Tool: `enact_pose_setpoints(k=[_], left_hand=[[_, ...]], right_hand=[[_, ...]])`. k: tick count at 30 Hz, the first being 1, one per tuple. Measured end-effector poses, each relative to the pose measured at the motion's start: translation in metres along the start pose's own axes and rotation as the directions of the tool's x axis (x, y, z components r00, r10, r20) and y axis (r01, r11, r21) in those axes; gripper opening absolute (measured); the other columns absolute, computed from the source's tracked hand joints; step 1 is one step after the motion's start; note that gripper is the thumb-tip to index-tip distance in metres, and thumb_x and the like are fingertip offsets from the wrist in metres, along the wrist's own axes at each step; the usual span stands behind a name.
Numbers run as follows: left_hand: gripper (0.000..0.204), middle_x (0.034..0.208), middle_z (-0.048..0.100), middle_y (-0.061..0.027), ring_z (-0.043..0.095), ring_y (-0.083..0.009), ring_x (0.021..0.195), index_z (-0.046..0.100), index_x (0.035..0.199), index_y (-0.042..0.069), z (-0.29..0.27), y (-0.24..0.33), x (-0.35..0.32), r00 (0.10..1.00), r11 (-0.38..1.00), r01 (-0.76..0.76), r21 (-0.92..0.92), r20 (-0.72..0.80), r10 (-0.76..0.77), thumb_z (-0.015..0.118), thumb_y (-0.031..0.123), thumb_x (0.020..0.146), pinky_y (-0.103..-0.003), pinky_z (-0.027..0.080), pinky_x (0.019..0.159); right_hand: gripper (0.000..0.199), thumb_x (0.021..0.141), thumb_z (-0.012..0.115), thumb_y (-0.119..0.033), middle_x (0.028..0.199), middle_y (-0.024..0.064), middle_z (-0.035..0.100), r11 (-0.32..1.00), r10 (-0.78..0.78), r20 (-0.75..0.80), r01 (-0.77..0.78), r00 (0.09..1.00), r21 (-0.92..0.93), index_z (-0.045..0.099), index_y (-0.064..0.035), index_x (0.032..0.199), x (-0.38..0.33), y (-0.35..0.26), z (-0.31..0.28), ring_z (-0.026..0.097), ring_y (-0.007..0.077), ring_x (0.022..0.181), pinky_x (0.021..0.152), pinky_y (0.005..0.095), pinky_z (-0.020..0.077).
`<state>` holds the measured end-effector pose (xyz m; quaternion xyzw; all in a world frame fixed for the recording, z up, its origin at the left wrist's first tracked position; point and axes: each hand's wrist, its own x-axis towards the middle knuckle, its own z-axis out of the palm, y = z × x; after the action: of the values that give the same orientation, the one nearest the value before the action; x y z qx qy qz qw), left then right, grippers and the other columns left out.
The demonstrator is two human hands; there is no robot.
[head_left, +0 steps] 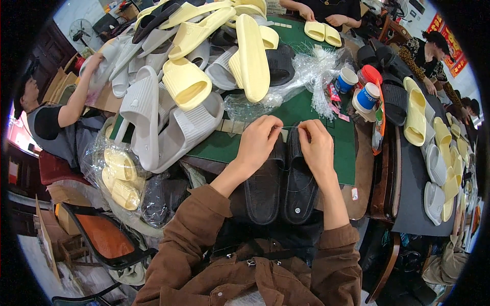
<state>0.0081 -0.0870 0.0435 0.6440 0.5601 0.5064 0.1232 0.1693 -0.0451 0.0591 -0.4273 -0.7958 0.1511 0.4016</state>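
A pair of black slide sandals (264, 191) lies side by side at the table's near edge, toes away from me. Over their far ends, my left hand (259, 141) and my right hand (315, 145) are closed in pinches. Between the fingertips runs a thin, pale strand (290, 127), drawn nearly straight. The right wrist passes beside the right sandal. Just beyond my hands lies a bundle of clear plastic strands (322, 92), next to crumpled clear plastic wrap (250, 105).
A tall heap of yellow, grey and black slides (186, 84) covers the table's left. Paper cups (366, 98) stand at the right by a red lid (371, 74). Bagged yellow slides (122, 176) sit at my left. Other people work around the table; one handles yellow slides (322, 33) opposite.
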Motion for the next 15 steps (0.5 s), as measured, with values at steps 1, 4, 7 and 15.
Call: enact_pose_setpoints(k=[1,4,7,15], left_hand=[[0.007,0.083,0.061,-0.0131,0.063,-0.0254,0.072,0.059,0.088,-0.002,-0.001,-0.001,0.000,0.999,0.999,0.035,-0.026,0.016,-0.035,0.062,0.000,0.081,-0.032,0.049,0.064],[0.008,0.082,0.060,-0.0128,0.061,-0.0282,0.074,0.057,0.087,0.000,-0.001,-0.001,0.000,0.999,0.998,0.046,-0.043,0.025,-0.045,0.061,0.001,0.080,-0.036,0.048,0.065],[0.008,0.080,0.059,-0.0124,0.060,-0.0320,0.075,0.056,0.086,0.002,0.002,-0.001,-0.001,1.000,1.000,0.006,-0.023,0.012,-0.006,0.060,0.003,0.080,-0.040,0.047,0.065],[0.008,0.080,0.059,-0.0121,0.059,-0.0336,0.076,0.055,0.085,0.003,0.001,0.005,-0.001,0.999,0.998,0.047,0.041,0.012,-0.047,0.061,0.004,0.080,-0.041,0.047,0.065]], right_hand=[[0.002,0.081,0.059,-0.003,0.081,0.0119,0.059,1.000,-0.002,0.001,0.002,1.000,-0.002,0.059,-0.0027,0.083,0.000,-0.001,0.001,0.060,0.0337,0.077,0.066,0.0416,0.0473],[0.003,0.081,0.060,-0.003,0.082,0.0111,0.059,0.998,-0.034,-0.026,0.036,0.999,0.047,0.059,-0.0022,0.084,0.001,-0.005,0.001,0.060,0.0328,0.077,0.066,0.0402,0.0479],[0.005,0.080,0.060,-0.003,0.084,0.0103,0.060,0.997,-0.064,0.025,0.063,0.998,0.043,0.059,-0.0028,0.084,0.001,-0.006,0.001,0.060,0.0310,0.079,0.067,0.0393,0.0487],[0.003,0.080,0.059,-0.005,0.083,0.0113,0.059,0.996,-0.086,0.092,0.088,0.992,-0.017,0.057,-0.0034,0.082,0.005,-0.008,-0.001,0.059,0.0319,0.081,0.067,0.0411,0.0482]])
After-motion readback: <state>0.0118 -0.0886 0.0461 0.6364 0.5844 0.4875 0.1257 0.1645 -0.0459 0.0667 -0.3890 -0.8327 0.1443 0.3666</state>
